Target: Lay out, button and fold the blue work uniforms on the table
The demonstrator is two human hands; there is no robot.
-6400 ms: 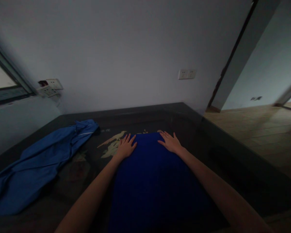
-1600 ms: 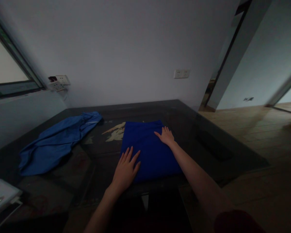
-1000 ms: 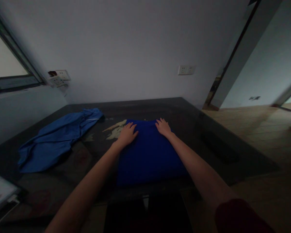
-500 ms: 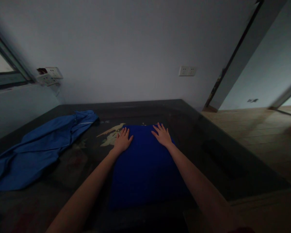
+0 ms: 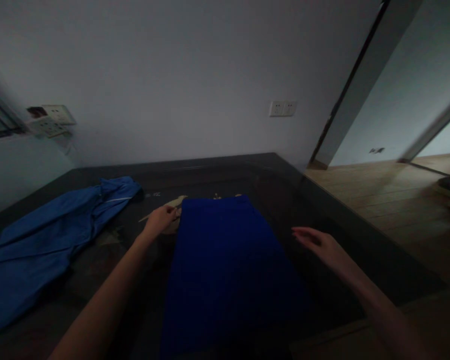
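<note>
A deep blue cloth (image 5: 225, 250), smooth and folded into a long flat panel, lies on the dark table in front of me. My left hand (image 5: 162, 219) is just off the cloth's far left corner, fingers loosely bent and a small gap showing at the thumb; I see nothing held in it. To the right of the cloth, my right hand (image 5: 317, 244) hovers above the table, thumb apart from the outstretched fingers and nothing in its grasp. The cloth's near end fades into shadow.
Another blue garment (image 5: 56, 235), lighter and rumpled, with a white stripe, lies at the left of the dark glossy table (image 5: 281, 187). Pale printed patterns show beyond the cloth. A wall with a double socket (image 5: 283, 108) stands behind; wooden floor (image 5: 363, 187) is at the right.
Both hands have left the cloth's far corners, where they lay flat. The left moved outward and bent its fingers; the right swung right and nearer. The view shifted slightly.
</note>
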